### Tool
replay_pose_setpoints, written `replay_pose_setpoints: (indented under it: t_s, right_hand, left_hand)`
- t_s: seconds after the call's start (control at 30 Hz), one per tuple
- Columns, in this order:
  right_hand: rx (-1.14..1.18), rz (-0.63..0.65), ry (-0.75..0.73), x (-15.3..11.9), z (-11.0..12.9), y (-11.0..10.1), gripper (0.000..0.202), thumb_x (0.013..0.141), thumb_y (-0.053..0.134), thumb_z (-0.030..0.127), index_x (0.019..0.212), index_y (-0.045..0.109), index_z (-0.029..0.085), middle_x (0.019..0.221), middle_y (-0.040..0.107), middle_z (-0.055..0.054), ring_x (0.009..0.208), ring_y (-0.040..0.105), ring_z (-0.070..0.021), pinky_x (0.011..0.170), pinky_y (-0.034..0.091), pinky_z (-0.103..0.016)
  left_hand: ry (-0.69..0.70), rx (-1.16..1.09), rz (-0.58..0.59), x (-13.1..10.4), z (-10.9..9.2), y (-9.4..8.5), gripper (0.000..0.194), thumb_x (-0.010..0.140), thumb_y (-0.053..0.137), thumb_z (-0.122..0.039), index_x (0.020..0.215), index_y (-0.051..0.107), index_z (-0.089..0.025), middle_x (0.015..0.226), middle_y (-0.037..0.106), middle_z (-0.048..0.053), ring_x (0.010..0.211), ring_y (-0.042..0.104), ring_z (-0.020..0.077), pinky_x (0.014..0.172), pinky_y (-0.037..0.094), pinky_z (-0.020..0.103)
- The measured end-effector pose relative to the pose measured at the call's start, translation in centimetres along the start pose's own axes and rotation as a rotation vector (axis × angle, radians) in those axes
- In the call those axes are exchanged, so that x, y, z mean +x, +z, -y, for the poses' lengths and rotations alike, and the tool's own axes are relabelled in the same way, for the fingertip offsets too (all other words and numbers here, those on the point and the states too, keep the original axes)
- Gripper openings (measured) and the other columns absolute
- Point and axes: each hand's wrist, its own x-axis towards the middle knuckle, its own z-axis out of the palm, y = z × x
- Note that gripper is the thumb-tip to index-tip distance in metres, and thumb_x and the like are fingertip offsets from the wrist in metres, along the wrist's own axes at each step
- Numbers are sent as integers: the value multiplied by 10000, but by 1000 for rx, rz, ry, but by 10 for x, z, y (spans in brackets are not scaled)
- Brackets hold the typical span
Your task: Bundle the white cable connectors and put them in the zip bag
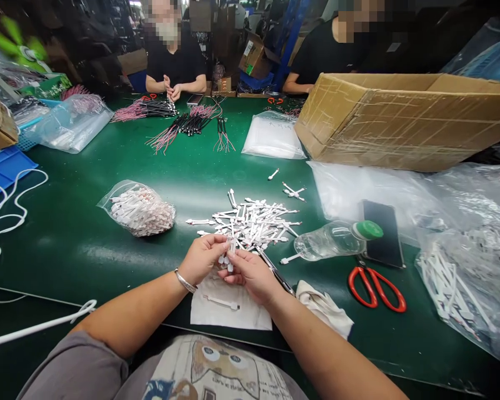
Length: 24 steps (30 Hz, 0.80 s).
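My left hand [202, 256], with a silver bracelet at its wrist, pinches a few short white connector cables [230, 262]. From the other side, my right hand [254, 274] closes its fingers on the same small bunch. Parts of the cables are hidden by my fingertips. Just beyond the hands spreads a loose pile of white connector cables [260, 222]. Below them, one single cable [221, 302] lies on a white cloth [204, 315]. Dark tweezers [277, 272] rest beside my right hand, partly covered by it.
A filled plastic bag [139, 211] stands left of the pile. To the right lie a clear bottle [329, 241], red-handled scissors [377, 286], a dark phone [383, 233] and a crumpled cloth [320, 305]. A large cardboard box [404, 122] is behind. Two people sit across the table.
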Motion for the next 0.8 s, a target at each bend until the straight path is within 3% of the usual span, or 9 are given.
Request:
replay_pose_setpoints:
  t_s: [0.2,0.4,0.8]
  right_hand:
    - [54,46,41,-1,3,2,242,734,678,337,846,646,124,828,668,-61,633,655,-95,487,505,-114]
    - [40,11,30,0,0,0,228,762,649,345,834,629,130,744,665,-51,595,649,-97,485,509,-130]
    - [82,-42,5,1,0,1,262,765,634,395,885,603,164,814,660,-38,588,647,-94,452,498,-129]
  left_hand:
    - [-25,13,-14,0,0,-1,320,655,697,-375,838,601,-131,623,540,-37,472,425,33,457,315,176]
    - [-96,-64,14,-1,-2,-1,347,645,705,-363,894,590,-151,595,532,-52,476,447,44,480,339,184]
    - [-32,-2,27,-3,-4,1,297,632,714,-342,816,651,-117,694,589,0,578,467,63,578,369,207]
